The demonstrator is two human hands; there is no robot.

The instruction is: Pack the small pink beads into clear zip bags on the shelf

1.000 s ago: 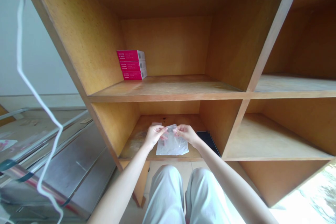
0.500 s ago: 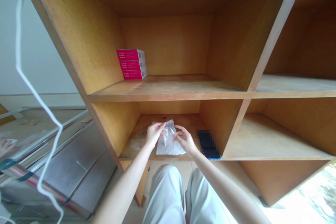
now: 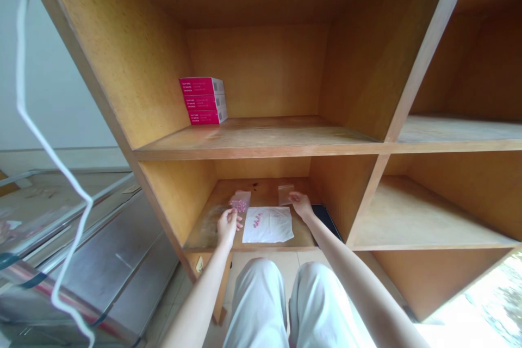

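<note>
A white sheet [image 3: 275, 225] lies on the lower shelf, with several small pink pieces [image 3: 256, 221] in a cluster on it. To its left, behind my left hand [image 3: 229, 227], is a small clear bag with pink pieces [image 3: 241, 202]. My left hand is open, its fingers apart by the bag's lower edge; whether they touch it I cannot tell. Behind the sheet, at its right, a clear zip bag [image 3: 285, 194] looks flat, with nothing visible inside. The fingertips of my right hand [image 3: 302, 205] are closed on that bag's right edge.
A dark phone [image 3: 325, 219] lies by the right wall of the compartment, partly behind my right forearm. On the shelf above, a stack of pink boxes [image 3: 203, 102] stands at the left. A white cable [image 3: 51, 144] hangs at far left, before a metal-framed unit [image 3: 110, 250].
My hands have moved apart. The clear bag, held between both hands above the sheet before, is now at the back right in my right hand. The pink pieces on the sheet are now uncovered.
</note>
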